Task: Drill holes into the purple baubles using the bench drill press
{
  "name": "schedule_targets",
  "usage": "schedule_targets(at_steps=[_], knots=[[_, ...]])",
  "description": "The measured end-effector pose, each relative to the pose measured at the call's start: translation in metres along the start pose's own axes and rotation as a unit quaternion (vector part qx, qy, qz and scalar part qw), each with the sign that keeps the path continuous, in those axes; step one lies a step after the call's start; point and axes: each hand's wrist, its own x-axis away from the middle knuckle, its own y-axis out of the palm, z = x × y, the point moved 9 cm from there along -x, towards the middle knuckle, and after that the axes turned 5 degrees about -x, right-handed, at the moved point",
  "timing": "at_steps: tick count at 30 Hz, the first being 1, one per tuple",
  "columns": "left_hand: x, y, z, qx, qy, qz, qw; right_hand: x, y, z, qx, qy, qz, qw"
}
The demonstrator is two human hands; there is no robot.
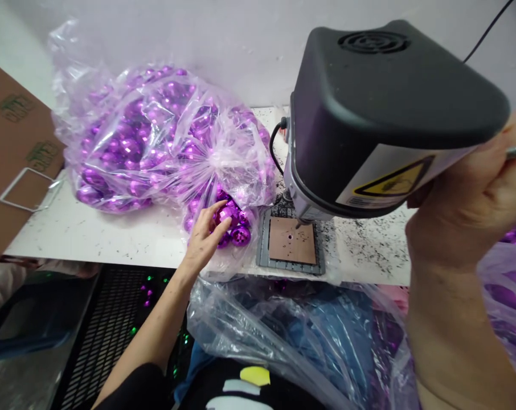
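My left hand (207,230) reaches into the mouth of a clear plastic bag, its thumb and fingers curved around a shiny purple mirror ball (226,214). More purple balls (241,235) lie against it. On the right, my right hand (475,199) is raised beside a black bench drill press (394,108) and closed on a metal lever (515,151), of which only the end shows. Under the drill's tip sits a square brown plate (291,239) with a small hole in its middle, on a grey machine base (264,262).
A large bag of purple balls (130,142) fills the back left of the white table (142,245). Dark shavings (369,239) are scattered right of the base. A cardboard box (19,148) stands at left. Clear plastic (258,330) covers my lap, above a black crate (108,319).
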Motion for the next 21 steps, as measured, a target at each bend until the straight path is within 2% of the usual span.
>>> schedule_targets(at_steps=[1,3,5,6,8,10,13,15,18,21], knots=[[0.007,0.005,0.001,0.097,-0.031,-0.038,0.994,0.000,0.000,0.001,0.001,0.005,0.000,1.000],[0.025,0.025,0.009,0.268,-0.088,-0.119,0.952,-0.001,0.002,0.003,0.007,0.018,-0.006,1.000],[0.041,0.047,0.017,0.364,-0.126,-0.166,0.908,-0.002,0.002,0.003,0.011,0.016,-0.010,1.000],[0.046,0.058,0.018,0.381,-0.138,-0.174,0.897,-0.003,0.002,0.003,0.012,0.011,-0.010,1.000],[0.048,0.077,0.019,0.374,-0.145,-0.172,0.900,-0.005,0.002,0.004,0.016,0.009,-0.009,1.000],[0.043,0.091,0.019,0.329,-0.127,-0.162,0.922,-0.006,0.001,0.008,0.016,0.020,-0.010,1.000],[0.029,0.102,0.023,0.249,-0.085,-0.142,0.954,-0.006,0.001,0.011,0.019,0.029,-0.025,0.999],[0.020,0.106,0.025,0.227,-0.074,-0.139,0.961,-0.005,0.003,0.012,0.026,0.028,-0.036,0.999],[0.011,0.116,0.024,0.271,-0.093,-0.167,0.943,-0.007,0.005,0.015,0.023,0.034,-0.044,0.998],[0.009,0.130,0.025,0.346,-0.123,-0.237,0.899,-0.012,0.010,0.020,0.000,0.040,-0.048,0.998]])
